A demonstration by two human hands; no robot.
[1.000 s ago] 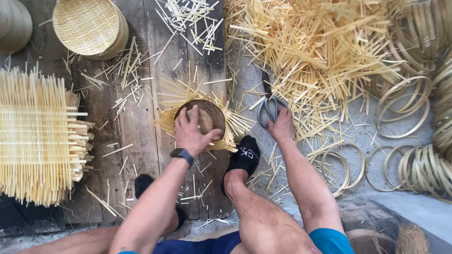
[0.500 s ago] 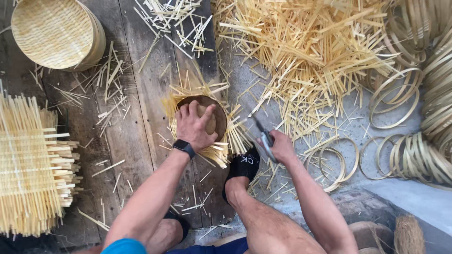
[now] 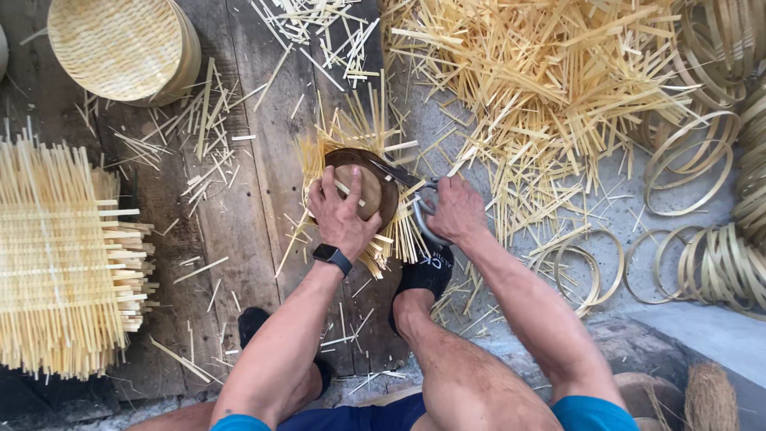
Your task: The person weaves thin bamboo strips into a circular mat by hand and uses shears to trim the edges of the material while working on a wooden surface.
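My left hand (image 3: 345,211) presses down on a round brown wooden mould (image 3: 369,187) that lies on a small woven bamboo mat (image 3: 399,239) with strip ends sticking out all round. My right hand (image 3: 455,209) grips a pair of metal shears (image 3: 411,187), whose blades reach to the mould's right rim. A black watch sits on my left wrist. My right foot in a black sock (image 3: 423,275) rests just below the mat.
A large heap of loose bamboo strips (image 3: 550,88) lies at upper right. Bamboo hoops (image 3: 694,168) pile up along the right. A finished woven basket (image 3: 124,48) stands upper left, and a stack of flat woven mats (image 3: 64,255) lies at left on wooden planks (image 3: 239,215).
My right hand has brought the shears from the right side in to the mould's rim. My left hand stays on the mould. The camera view shifted closer and slightly right.
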